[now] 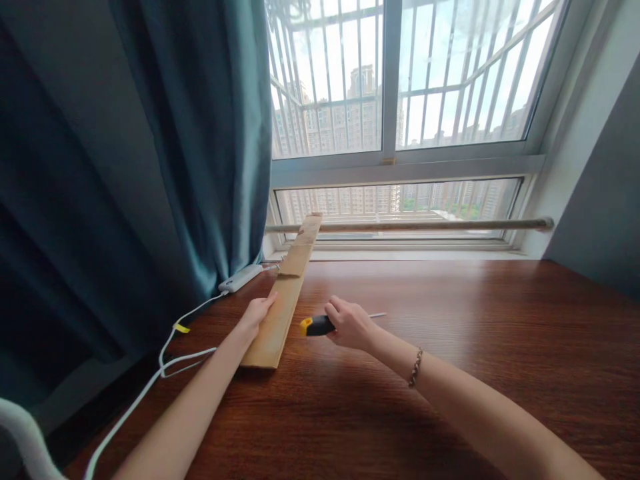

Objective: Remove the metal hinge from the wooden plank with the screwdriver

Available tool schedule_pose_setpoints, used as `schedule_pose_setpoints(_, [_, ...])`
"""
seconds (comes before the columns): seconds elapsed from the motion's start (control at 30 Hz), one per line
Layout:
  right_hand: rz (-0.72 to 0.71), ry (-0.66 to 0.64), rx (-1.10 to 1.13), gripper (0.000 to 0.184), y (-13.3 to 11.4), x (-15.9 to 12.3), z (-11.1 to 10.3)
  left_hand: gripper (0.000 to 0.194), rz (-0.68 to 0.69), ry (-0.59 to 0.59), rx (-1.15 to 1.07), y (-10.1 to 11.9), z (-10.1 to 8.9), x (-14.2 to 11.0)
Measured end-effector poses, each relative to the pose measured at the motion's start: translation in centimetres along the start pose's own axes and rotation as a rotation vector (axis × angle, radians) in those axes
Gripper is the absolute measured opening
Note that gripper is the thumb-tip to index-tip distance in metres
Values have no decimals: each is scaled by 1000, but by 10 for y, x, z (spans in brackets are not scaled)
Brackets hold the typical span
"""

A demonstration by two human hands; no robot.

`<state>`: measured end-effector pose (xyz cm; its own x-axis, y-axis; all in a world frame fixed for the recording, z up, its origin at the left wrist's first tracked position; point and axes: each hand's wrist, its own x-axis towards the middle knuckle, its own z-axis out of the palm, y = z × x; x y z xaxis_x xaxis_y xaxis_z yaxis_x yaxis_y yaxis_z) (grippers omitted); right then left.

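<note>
Beyond the right forearm [450, 380], the far right of the table [525, 313] offers wide passage up to the rail [425, 226]; leftward, the board [285, 300] stands in the way, then strip [241, 278], cord [165, 343] and curtain [210, 133]; only a narrow gap separates board and screwdriver [319, 325]

Matt cardboard is seen in the strip [280, 310] at seven o'clock, glossy wood grain in the tabletop [450, 333] at four, satiny cloth in the curtain [210, 120] at ten.
</note>
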<state>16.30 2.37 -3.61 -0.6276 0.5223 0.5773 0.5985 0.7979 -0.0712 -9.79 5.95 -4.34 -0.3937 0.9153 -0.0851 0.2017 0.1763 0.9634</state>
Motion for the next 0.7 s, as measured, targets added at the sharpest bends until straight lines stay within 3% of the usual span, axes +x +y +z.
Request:
schedule_pose_setpoints(0.1, [542, 192, 415, 4, 3, 11, -16, 30, -119, -124, -185, 3, 24, -13])
schedule_pose_setpoints(0.2, [853, 209, 928, 8, 8, 23, -27, 29, -95, -167, -303, 15, 56, -38])
schedule_pose_setpoints(0.3, [931, 215, 1212, 22, 14, 21, -37, 27, -83, -230, -384, 29, 91, -70])
schedule_pose_setpoints(0.43, [1002, 308, 1458, 39, 24, -9, -52, 27, -73, -317, -434, 34, 136, -105])
schedule_pose_setpoints(0.7, [1172, 304, 1411, 46, 47, -79, -80, 30, -107, -325, -416, 13, 201, -139])
